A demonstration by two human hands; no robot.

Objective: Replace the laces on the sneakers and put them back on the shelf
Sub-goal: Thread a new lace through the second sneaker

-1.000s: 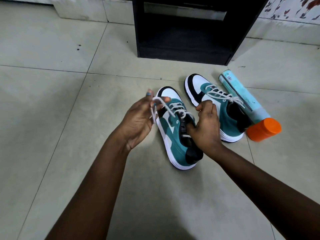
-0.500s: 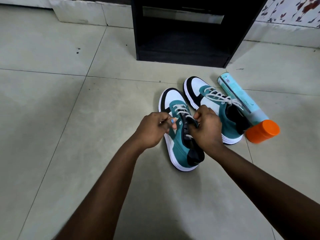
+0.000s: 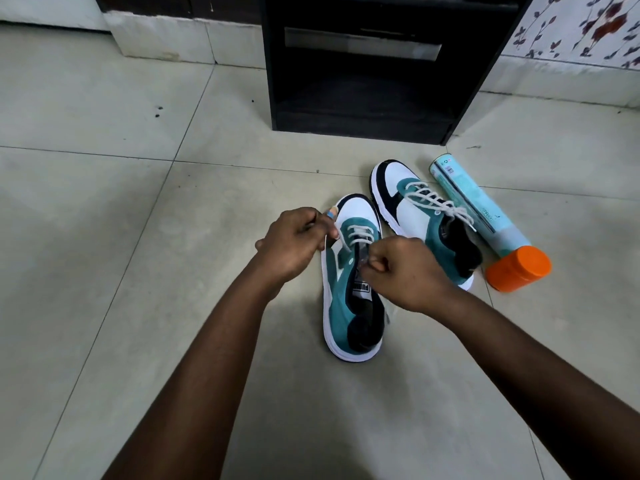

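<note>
Two teal, white and black sneakers lie on the tiled floor. The nearer sneaker (image 3: 341, 292) points away from me, its white lace (image 3: 356, 233) threaded through the lower eyelets. My left hand (image 3: 294, 244) pinches one lace end at the sneaker's left side. My right hand (image 3: 401, 271) is curled over the tongue and grips the other lace end. The second sneaker (image 3: 415, 213) lies behind and to the right, fully laced. The black shelf unit (image 3: 363, 81) stands beyond them.
A pale blue spray can (image 3: 478, 209) with an orange cap (image 3: 519, 268) lies on the floor against the second sneaker's right side. A white plinth (image 3: 166, 39) runs along the back left wall. Floral wallpaper (image 3: 581, 26) shows at the back right.
My left hand, which held the lace raised a second ago, has dropped to the nearer sneaker's left side. My right hand has shifted onto the tongue. The view has tilted up toward the shelf.
</note>
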